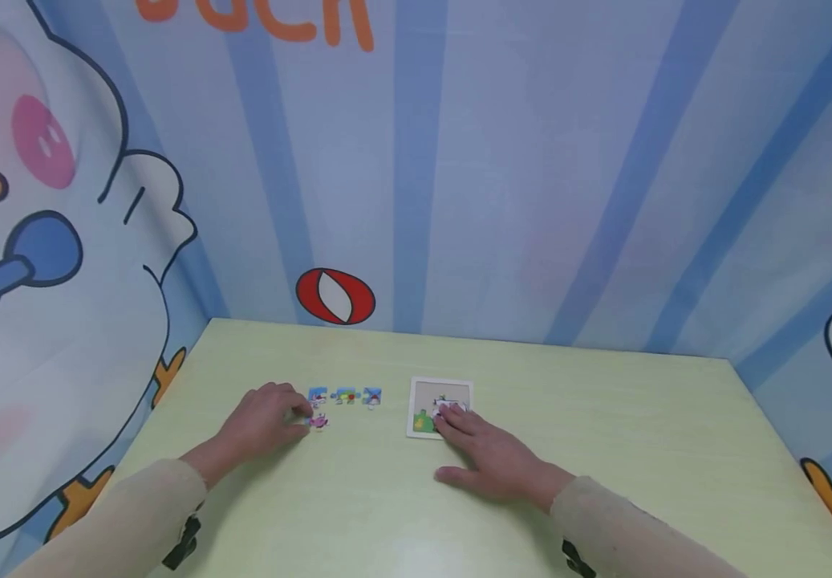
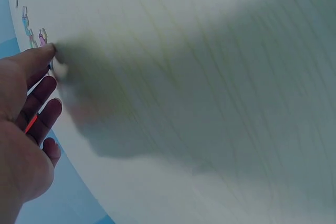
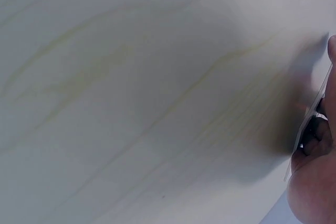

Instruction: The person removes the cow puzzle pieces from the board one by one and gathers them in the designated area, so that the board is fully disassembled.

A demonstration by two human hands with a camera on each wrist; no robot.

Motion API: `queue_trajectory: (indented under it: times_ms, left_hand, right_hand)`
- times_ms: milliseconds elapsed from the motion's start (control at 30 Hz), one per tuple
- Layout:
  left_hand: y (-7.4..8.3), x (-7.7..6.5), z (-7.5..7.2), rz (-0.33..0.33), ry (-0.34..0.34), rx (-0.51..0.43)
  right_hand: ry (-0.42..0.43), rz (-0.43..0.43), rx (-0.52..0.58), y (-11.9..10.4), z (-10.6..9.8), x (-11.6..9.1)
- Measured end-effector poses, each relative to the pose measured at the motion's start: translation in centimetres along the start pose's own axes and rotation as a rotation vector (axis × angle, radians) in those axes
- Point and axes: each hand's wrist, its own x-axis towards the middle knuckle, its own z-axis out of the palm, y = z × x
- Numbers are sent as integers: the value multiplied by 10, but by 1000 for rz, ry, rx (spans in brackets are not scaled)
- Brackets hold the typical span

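My left hand (image 1: 264, 417) is at the left of the table, its bent thumb and forefinger pinching the left side of a pink puzzle piece (image 1: 319, 421). In the left wrist view the thumb (image 2: 44, 53) partly hides this piece. Above it lie three blue-toned puzzle pieces (image 1: 347, 396) in a row. My right hand (image 1: 491, 457) rests palm down, with its extended fingertips on a white-edged puzzle tray (image 1: 411, 409). Green picture pieces (image 1: 423, 422) fill the tray's lower left, and the fingers cover its lower right. Grey backing shows in the upper part.
The pale yellow table (image 1: 372, 514) ends at a blue striped wall cloth (image 1: 488, 201) at the back. A big white cartoon duck (image 1: 47, 361) is printed on the left side.
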Motion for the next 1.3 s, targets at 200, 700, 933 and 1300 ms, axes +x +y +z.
queue_trajectory:
  times_ms: [200, 700, 933, 1300]
  left_hand:
    - [2, 0, -3, -16, -9, -24]
    - [-1, 1, -2, -13, -2, -19]
    - [-1, 5, -2, -23, -9, -4]
    - [1, 7, -3, -18, -31, 11]
  right_hand:
    - [-4, 10, 6, 1, -1, 0]
    - [-8, 6, -4, 4, 0, 2]
    - [-11, 4, -2, 4, 2, 2]
    - [-13, 8, 4, 2, 1, 1]
